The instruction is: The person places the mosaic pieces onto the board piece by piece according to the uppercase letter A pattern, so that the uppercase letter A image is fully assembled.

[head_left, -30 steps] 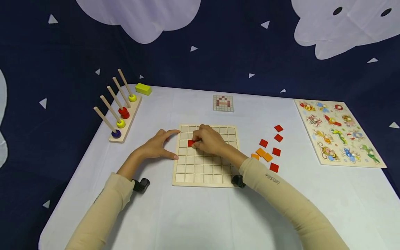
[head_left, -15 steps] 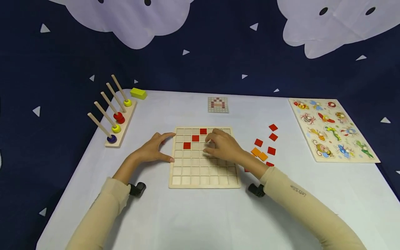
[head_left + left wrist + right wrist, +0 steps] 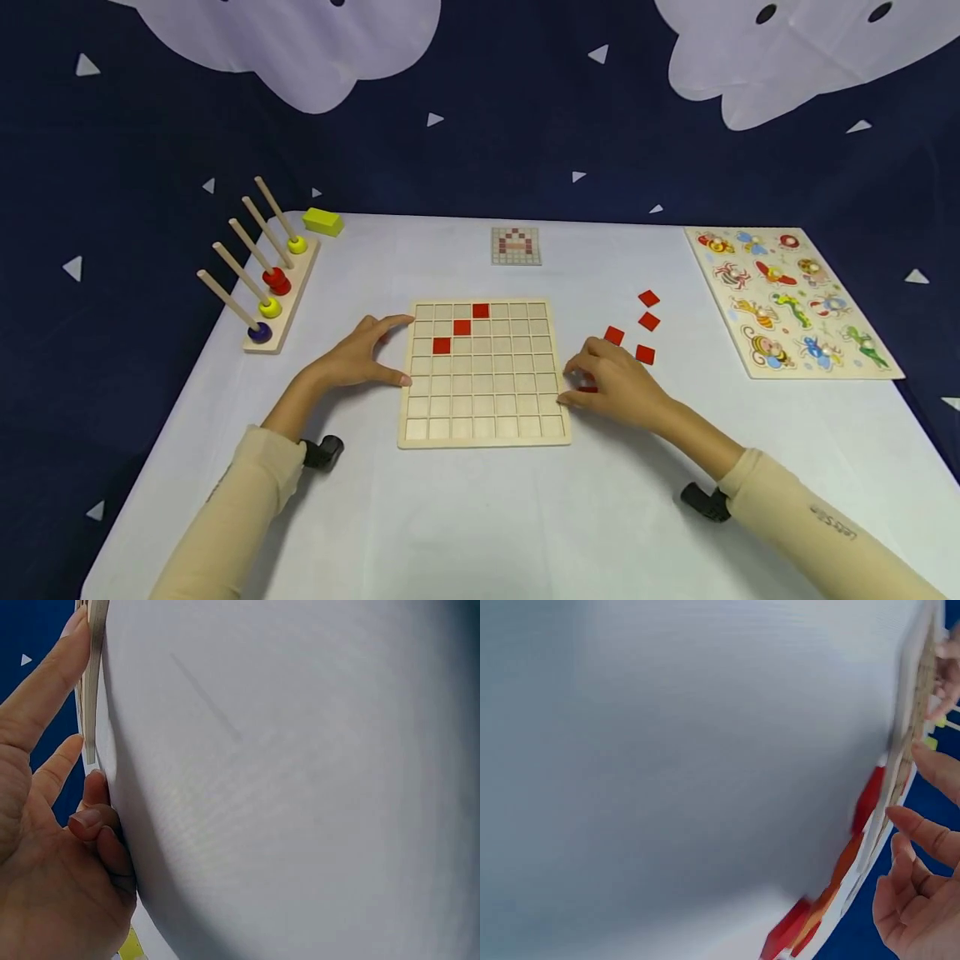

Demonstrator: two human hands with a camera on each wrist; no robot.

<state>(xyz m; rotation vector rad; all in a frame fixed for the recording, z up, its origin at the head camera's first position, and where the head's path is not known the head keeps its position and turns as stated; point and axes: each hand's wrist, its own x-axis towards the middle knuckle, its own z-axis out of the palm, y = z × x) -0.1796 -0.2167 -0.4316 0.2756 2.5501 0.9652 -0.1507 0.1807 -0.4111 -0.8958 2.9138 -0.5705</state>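
Wooden grid board (image 3: 483, 383), inward from the table's (image 3: 465, 525) far edge, seems steadied by the left hand (image 3: 354, 358), spread against its left side; the right hand (image 3: 618, 379), fingertips parted, is near a red tile (image 3: 589, 389).

The person's sleeved left arm (image 3: 232, 512) and right arm (image 3: 817, 525) reach forward, angled toward each other. The left hand (image 3: 356, 354) spreads thumb and index finger wide, its other fingers folded palmward; the right hand (image 3: 618, 383) parts thumb and index finger less widely.
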